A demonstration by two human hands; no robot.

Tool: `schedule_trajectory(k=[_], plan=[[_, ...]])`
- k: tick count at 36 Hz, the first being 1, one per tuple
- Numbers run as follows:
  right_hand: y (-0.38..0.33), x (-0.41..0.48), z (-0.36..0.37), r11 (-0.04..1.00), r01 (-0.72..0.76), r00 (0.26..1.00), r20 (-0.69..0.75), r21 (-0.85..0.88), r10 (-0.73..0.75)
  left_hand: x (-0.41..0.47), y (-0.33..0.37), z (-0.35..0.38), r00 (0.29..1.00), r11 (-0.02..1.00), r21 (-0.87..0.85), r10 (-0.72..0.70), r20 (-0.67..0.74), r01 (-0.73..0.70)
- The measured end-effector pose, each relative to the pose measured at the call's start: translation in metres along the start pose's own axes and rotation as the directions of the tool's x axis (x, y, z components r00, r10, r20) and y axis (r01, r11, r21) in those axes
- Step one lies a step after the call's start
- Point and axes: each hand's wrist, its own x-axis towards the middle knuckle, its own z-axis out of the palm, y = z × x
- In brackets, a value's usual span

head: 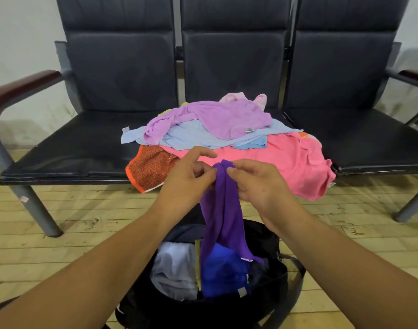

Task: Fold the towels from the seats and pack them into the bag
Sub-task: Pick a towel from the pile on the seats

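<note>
Head view: left hand point(191, 176) and right hand point(258, 184) both pinching purple towel point(223, 210) above bag point(267, 236).

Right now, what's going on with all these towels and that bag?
A person pinches the top of a purple towel with the left hand and right hand, letting it hang over the open black bag on the floor. A pale grey towel and a blue towel sit inside. A loose pile, lilac towel on top, pink towel and orange towel beneath, lies on the middle seat.
</note>
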Motion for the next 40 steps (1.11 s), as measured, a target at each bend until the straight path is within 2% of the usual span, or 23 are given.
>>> schedule_trajectory(k=[6, 12, 19, 21, 23, 27, 29, 34, 40], plan=[[-0.002, 0.001, 0.003, 1.000, 0.014, 0.999, 0.030, 0.001, -0.014, 0.002, 0.000, -0.004, 1.000, 0.999, 0.030, 0.030, -0.009, -0.029], [0.001, -0.005, 0.001, 0.999, 0.049, 0.990, 0.131, 0.018, -0.051, 0.002, -0.001, -0.008, 0.999, 0.992, 0.113, 0.049, 0.002, -0.049], [0.001, -0.002, 0.004, 1.000, -0.015, 1.000, 0.007, 0.001, 0.015, 0.004, -0.003, -0.008, 0.998, 0.999, 0.047, 0.016, 0.059, -0.019], [0.001, -0.001, 0.003, 1.000, -0.023, 1.000, 0.010, 0.014, 0.023, 0.005, -0.002, -0.010, 0.996, 1.000, 0.027, -0.006, 0.088, 0.004], [0.000, 0.001, 0.001, 0.999, -0.019, 1.000, 0.022, 0.032, 0.018, 0.006, 0.000, -0.013, 0.991, 0.996, 0.084, -0.015, 0.135, 0.004], [-0.005, 0.003, -0.006, 0.998, -0.008, 0.996, 0.087, 0.056, 0.004, 0.003, 0.008, -0.021, 0.944, 0.988, 0.153, -0.085, 0.318, 0.038], [-0.006, 0.006, -0.009, 1.000, 0.020, 0.995, 0.093, 0.009, -0.021, 0.003, 0.011, -0.026, 0.922, 0.981, 0.191, -0.113, 0.370, 0.043], [-0.008, 0.008, -0.014, 0.988, 0.075, 0.997, 0.034, -0.138, -0.071, 0.006, 0.013, -0.036, 0.907, 0.933, 0.352, -0.084, 0.413, -0.075], [-0.005, 0.014, -0.016, 0.956, 0.063, 0.996, -0.043, -0.285, -0.079, 0.005, 0.010, -0.045, 0.928, 0.911, 0.409, -0.102, 0.358, -0.057]])
